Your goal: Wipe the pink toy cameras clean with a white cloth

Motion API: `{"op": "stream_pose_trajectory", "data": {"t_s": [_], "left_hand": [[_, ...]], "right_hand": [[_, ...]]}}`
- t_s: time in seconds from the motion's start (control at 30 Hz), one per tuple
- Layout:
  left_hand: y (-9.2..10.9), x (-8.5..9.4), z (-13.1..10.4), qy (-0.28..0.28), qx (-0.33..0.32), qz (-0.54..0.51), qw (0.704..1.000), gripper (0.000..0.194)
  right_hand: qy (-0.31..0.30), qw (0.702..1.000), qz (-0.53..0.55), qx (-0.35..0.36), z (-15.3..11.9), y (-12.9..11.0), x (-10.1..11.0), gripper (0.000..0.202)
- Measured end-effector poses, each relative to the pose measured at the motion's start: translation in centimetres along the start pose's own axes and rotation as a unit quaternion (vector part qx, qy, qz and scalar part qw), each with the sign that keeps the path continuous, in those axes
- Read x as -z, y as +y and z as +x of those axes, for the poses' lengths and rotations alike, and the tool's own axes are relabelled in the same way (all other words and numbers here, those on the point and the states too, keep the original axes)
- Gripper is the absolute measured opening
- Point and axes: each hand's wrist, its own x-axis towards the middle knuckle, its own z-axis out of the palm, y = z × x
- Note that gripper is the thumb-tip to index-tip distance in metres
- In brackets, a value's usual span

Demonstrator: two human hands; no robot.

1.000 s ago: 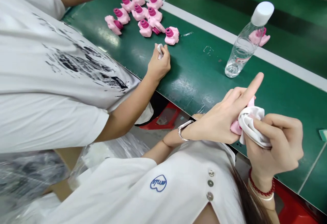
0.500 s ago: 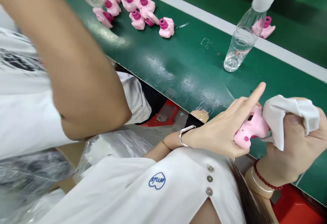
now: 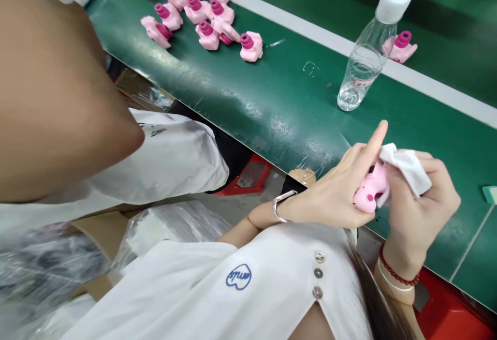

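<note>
My left hand (image 3: 337,185), with a silver bracelet at the wrist, holds a pink plastic toy (image 3: 365,196) with a magenta dot and a dark opening. Its index finger points out past the toy, and the other fingers are partly hidden behind it. Pinched in my right hand (image 3: 421,208), which has a red bracelet, is a white cloth (image 3: 412,170). The cloth and the right fingers are up against the toy's right side and cover part of it. Both hands are above the table's near edge, in front of my white shirt.
A clear bottle (image 3: 359,68) with a white cap stands on the green table (image 3: 287,97). Behind it is another pink toy (image 3: 404,47). Several pink toys (image 3: 207,34) with magenta stepped noses cluster at the upper left. A co-worker's arm (image 3: 66,107) fills the left side, above bagged plastic (image 3: 46,262).
My right hand and the cloth have moved left, closer over the toy, and the toy has turned a little. The co-worker's arm has shifted up and left, uncovering more toys.
</note>
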Motion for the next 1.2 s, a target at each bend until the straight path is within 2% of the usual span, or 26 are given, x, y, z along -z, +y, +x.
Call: {"op": "stream_pose_trajectory", "data": {"t_s": [0.13, 0.23, 0.33, 0.4, 0.43, 0.47, 0.5, 0.53, 0.6, 0.63, 0.7, 0.77, 0.8, 0.87, 0.93, 1.03, 1.07, 1.13, 1.2], "left_hand": [[0.4, 0.2, -0.2, -0.013, -0.024, 0.033, 0.999, 0.113], [0.2, 0.6, -0.4, -0.009, -0.026, 0.017, 0.999, 0.115], [-0.2, 0.9, -0.4, -0.024, 0.006, -0.129, 0.991, 0.115], [-0.4, 1.0, -0.3, -0.024, 0.051, -0.273, 0.960, 0.114], [-0.5, 0.9, -0.2, -0.015, 0.077, -0.337, 0.938, 0.112], [-0.6, 0.8, 0.0, -0.005, 0.104, -0.387, 0.916, 0.110], [-0.7, 0.7, 0.1, 0.008, 0.129, -0.422, 0.897, 0.106], [-0.8, 0.5, 0.2, 0.024, 0.152, -0.444, 0.883, 0.102], [-1.0, 0.2, 0.4, 0.065, 0.189, -0.463, 0.864, 0.092], [-1.2, 0.1, 0.4, 0.084, 0.203, -0.468, 0.856, 0.087], [-1.5, -0.1, 0.4, 0.102, 0.225, -0.487, 0.838, 0.081], [-1.7, -0.1, 0.3, 0.072, 0.235, -0.524, 0.815, 0.076], [-1.7, 0.0, 0.3, 0.045, 0.234, -0.547, 0.802, 0.074], [-1.5, 0.3, 0.4, -0.002, 0.219, -0.593, 0.775, 0.069], [-1.0, 0.6, 0.8, -0.008, 0.207, -0.632, 0.747, 0.058], [-0.3, 0.6, 1.6, 0.038, 0.243, -0.644, 0.725, 0.044], [-0.2, 0.4, 1.9, 0.054, 0.265, -0.634, 0.725, 0.041], [-0.1, -0.2, 2.4, 0.089, 0.293, -0.606, 0.734, 0.032], [-0.1, -1.0, 2.8, 0.132, 0.292, -0.583, 0.747, 0.024]], "right_hand": [[0.036, 0.979, 0.105, -0.169, 0.2, 0.8, 0.2, 0.020], [0.055, 0.962, 0.174, -0.203, 0.1, 0.8, 0.3, 0.028], [0.130, 0.948, 0.207, -0.204, -0.3, 0.4, 0.0, 0.033], [0.207, 0.948, 0.177, -0.164, -0.6, 0.0, -0.4, 0.028], [0.231, 0.954, 0.141, -0.126, -0.9, -0.1, -0.6, 0.020], [0.229, 0.966, 0.092, -0.071, -1.1, -0.3, -0.8, 0.012], [0.201, 0.979, 0.032, -0.003, -1.4, -0.4, -0.9, 0.004], [0.154, 0.985, -0.034, 0.069, -1.6, -0.5, -1.0, 0.009], [0.048, 0.972, -0.146, 0.180, -1.9, -0.4, -1.0, 0.025], [0.010, 0.959, -0.182, 0.215, -1.9, -0.4, -0.9, 0.029], [-0.025, 0.949, -0.199, 0.244, -1.9, -0.1, -0.4, 0.034], [-0.055, 0.956, -0.130, 0.257, -1.8, 0.2, 0.3, 0.034], [-0.068, 0.964, -0.067, 0.249, -1.7, 0.5, 0.7, 0.030], [-0.050, 0.982, 0.058, 0.172, -1.6, 1.0, 1.3, 0.019], [0.039, 0.990, 0.124, 0.054, -1.6, 1.6, 1.5, 0.013], [0.191, 0.968, 0.140, -0.078, -1.6, 2.1, 1.0, 0.015], [0.220, 0.961, 0.138, -0.095, -1.6, 2.1, 0.7, 0.016], [0.231, 0.962, 0.109, -0.099, -1.6, 1.5, 0.0, 0.016], [0.208, 0.976, 0.046, -0.046, -1.4, 0.7, -0.7, 0.013]]}}
